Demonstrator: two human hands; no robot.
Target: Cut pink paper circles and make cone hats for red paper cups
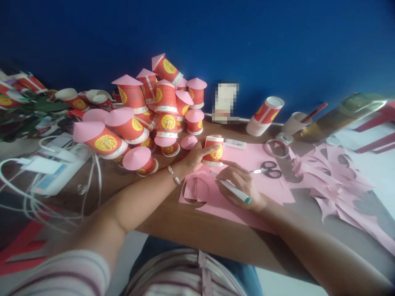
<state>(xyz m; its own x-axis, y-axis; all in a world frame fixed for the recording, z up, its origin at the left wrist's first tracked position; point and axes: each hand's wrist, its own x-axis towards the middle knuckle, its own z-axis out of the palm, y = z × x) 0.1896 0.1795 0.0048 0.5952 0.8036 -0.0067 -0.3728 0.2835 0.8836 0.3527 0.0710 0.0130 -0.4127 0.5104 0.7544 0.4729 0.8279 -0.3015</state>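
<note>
My left hand (199, 155) is closed round a red paper cup (216, 153) with a yellow round print, held above the pink paper (256, 164). In my right hand (239, 185) lies a white marker (231, 190) with a green end, its other end pointing left toward the cup. One finger of that hand reaches to the cup's lower edge. Beneath the wrists, a pink sheet with a round cut-out (197, 189) lies on the table. Black-handled scissors (270, 169) rest on the paper just right of my right hand.
Left of my hands, red cups with pink cone tops (166, 96) are piled up. A power strip (57, 172) with white cables lies further left. To the right are stacked cups (265, 115), a tape roll (275, 149), a bottle (336, 115) and pink scraps (336, 181).
</note>
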